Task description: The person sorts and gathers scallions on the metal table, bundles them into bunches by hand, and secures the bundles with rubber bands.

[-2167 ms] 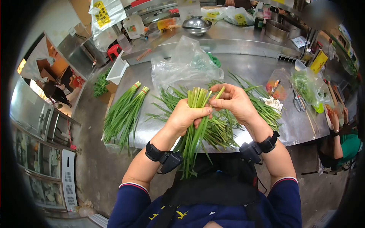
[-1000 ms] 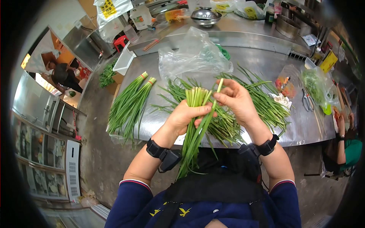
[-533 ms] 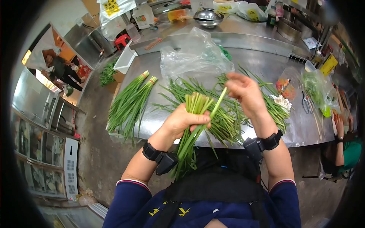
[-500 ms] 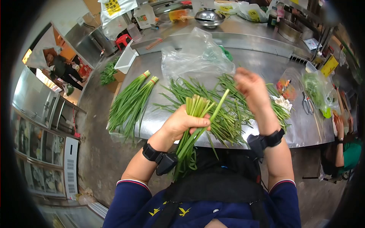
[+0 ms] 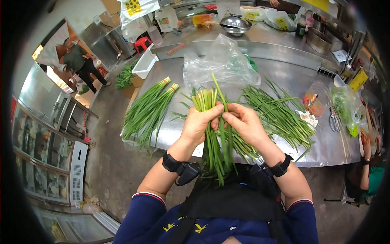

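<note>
My left hand (image 5: 202, 124) is wrapped round a bunch of green stalks (image 5: 204, 97), pale cut ends up and leaves hanging down over the table's edge. Close beside it, my right hand (image 5: 239, 121) pinches a single stalk (image 5: 218, 88) that leans against the bunch. Loose stalks (image 5: 280, 116) lie spread to the right, and more lie partly hidden behind my hands. Two bunches tied with red bands (image 5: 148, 110) rest at the table's left. A clear plastic bag (image 5: 219, 65) lies crumpled beyond my hands.
On the metal table (image 5: 178, 132), scissors (image 5: 334, 120) and a bag of greens (image 5: 345, 106) are at the right. A white tray (image 5: 145, 64) stands at the back left. One person (image 5: 77, 61) is at the doorway; another's hand (image 5: 366, 146) shows at the right edge.
My right hand has come back from the right to my left hand and now pinches a stalk beside the bunch. The doorway person has moved and stands more upright. The whole view has shifted slightly.
</note>
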Demonstrator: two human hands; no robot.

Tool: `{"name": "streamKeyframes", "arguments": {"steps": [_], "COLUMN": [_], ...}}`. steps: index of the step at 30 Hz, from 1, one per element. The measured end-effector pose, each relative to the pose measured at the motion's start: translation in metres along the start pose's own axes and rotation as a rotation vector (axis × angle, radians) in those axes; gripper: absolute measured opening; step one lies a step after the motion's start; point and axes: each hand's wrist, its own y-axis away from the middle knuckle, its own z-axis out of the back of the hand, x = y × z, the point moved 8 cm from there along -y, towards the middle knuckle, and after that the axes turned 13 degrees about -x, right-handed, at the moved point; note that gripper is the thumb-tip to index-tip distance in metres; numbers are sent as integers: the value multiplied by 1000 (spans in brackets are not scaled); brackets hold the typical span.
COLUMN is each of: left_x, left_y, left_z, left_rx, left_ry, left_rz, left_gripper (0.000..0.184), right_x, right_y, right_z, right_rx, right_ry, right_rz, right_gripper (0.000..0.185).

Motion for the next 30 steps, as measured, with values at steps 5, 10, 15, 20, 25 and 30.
{"name": "streamKeyframes", "arguments": {"steps": [5,10,15,20,25,30], "left_x": [-14,-16,-18,-17,-14,-23], "left_y": [0,-1,-2,-3,-4,-10], "left_z": [4,3,1,2,-9,-6], "left_rx": [-32,-63,-39,-52,13,-41], "left_ry": [91,83,76,75,3,-36], "left_rz": [-54,-78,-73,-18,-15,-39], "left_gripper": [32,33,29,25,22,20], "right_x": [7,13,8,6,27,23], "right_y": [5,11,6,7,-8,-9], "right_z": [6,3,-1,-1,-12,-17], "right_rx": [-68,-102,10,180,216,289], "right_ry": [154,228,227,75,318,382], "right_rz": [119,153,101,-120,200,206], "right_gripper": [24,19,20,39,39,37]}}
